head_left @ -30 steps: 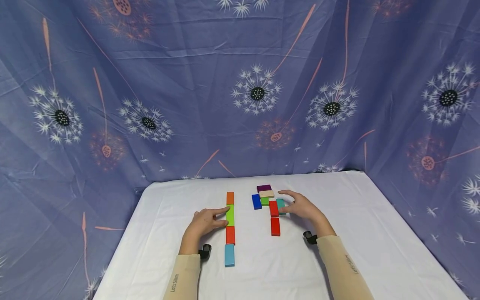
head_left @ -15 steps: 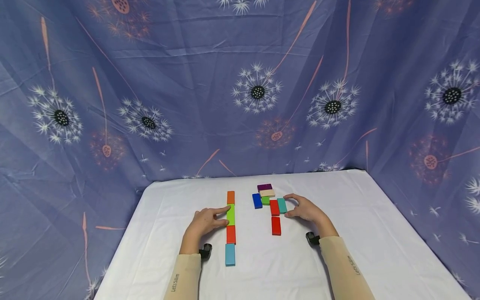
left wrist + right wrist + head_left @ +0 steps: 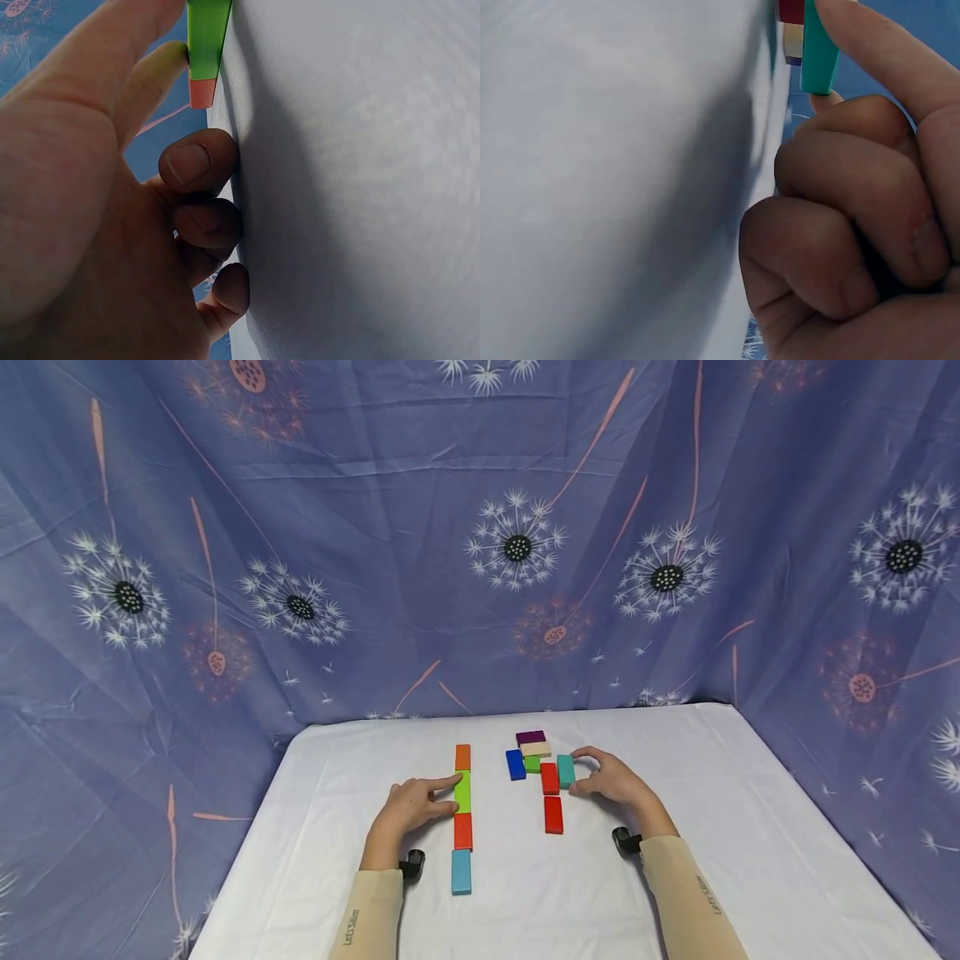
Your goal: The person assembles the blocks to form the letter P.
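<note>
In the head view, my left hand touches the lime green block with the tips of its thumb and index finger. The left wrist view shows these fingertips against that block's upper face, with the other fingers bent near the cloth. This block lies in a lengthwise row between an orange block and a red block; a light blue block ends the row. My right hand pinches a teal block end to end between thumb and index finger, its other fingers curled. A narrow gap separates teal from red.
Left of the teal block lie two red blocks, end to end. Behind them cluster a blue block, a small green block, a cream block and a purple block. White cloth covers the table; a patterned curtain hangs behind.
My right hand has shifted right and now pinches the teal block, which has come slightly away from the red block beside it. My left hand stays on the lime green block.
</note>
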The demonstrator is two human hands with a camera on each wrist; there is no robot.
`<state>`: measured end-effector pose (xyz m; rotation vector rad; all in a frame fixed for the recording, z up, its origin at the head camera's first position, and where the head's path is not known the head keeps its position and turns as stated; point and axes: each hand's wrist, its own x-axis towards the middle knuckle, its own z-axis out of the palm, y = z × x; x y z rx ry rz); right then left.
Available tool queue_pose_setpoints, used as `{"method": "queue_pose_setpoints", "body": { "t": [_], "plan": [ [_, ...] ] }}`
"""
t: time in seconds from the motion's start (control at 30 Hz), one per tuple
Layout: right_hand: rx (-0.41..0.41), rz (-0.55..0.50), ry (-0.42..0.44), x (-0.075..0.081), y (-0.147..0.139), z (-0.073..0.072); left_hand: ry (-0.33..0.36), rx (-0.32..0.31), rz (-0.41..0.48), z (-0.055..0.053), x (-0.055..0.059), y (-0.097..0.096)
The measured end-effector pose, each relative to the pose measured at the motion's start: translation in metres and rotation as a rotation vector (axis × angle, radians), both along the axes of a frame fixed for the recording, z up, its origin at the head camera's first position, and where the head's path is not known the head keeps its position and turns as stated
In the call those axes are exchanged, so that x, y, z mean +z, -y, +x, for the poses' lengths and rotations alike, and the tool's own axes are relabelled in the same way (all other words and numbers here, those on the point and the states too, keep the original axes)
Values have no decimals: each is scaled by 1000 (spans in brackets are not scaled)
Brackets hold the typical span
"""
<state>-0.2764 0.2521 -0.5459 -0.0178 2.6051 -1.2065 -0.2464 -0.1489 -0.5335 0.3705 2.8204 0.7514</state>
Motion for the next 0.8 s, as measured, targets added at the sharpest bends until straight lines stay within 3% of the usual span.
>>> {"method": "queue_pose_setpoints", "body": {
  "t": [0.2,0.47,0.8],
  "plan": [
    [-4,-53,-33,17,8,-7,-13,0,3,1,0,1],
    [-16,-105,-30,44,39,-26,-16,2,-5,0,0,1],
    [20,-174,-40,50,93,-53,-11,4,-10,0,-1,0]
  ]
}}
